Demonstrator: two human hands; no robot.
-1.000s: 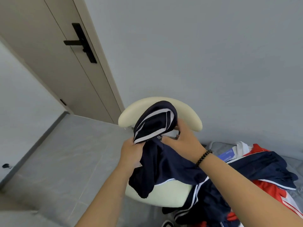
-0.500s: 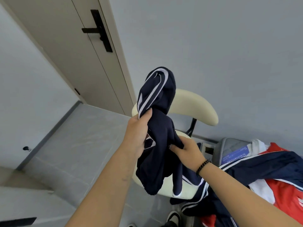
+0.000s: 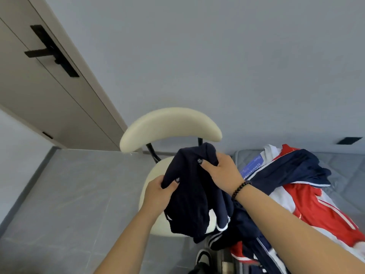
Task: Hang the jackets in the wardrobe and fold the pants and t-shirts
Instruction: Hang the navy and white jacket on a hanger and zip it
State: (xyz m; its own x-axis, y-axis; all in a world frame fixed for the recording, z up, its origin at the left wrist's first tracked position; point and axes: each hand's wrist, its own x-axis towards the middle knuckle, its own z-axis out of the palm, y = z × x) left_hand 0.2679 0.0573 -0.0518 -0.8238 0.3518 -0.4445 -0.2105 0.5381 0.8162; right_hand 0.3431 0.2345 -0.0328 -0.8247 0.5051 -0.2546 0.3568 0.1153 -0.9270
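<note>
The grey wall point(image 3: 217, 56) filled the view from ten o'clock round to three, and the grey tiled floor point(image 3: 59, 194) spread from seven to nine o'clock as the one broad open stretch, bounded at the far side by the beige door point(image 3: 39, 95) with its black handle point(image 3: 51, 52) up at ten o'clock. At four o'clock a grey mattress point(image 3: 345, 175) carried a heap of red, white and navy clothes point(image 3: 296, 194), which spilled over its near edge at five o'clock down beside the chair. The cream chair point(image 3: 171, 123) stood at the centre, its curved backrest close to the wall and its seat edge showing pale around the cloth. Above that seat hung the navy garment point(image 3: 191, 194), bunched and crumpled, dark all over with white stripes at its lower hem; whether it was pants or a jacket I could not tell. The left hand point(image 3: 158, 194) gripped its left edge, fingers curled round a fold with the thumb on top. The right hand point(image 3: 223, 173), a dark bead bracelet point(image 3: 241, 188) on the wrist, clutched the upper bunch, fingers wrapped into the fabric.
</note>
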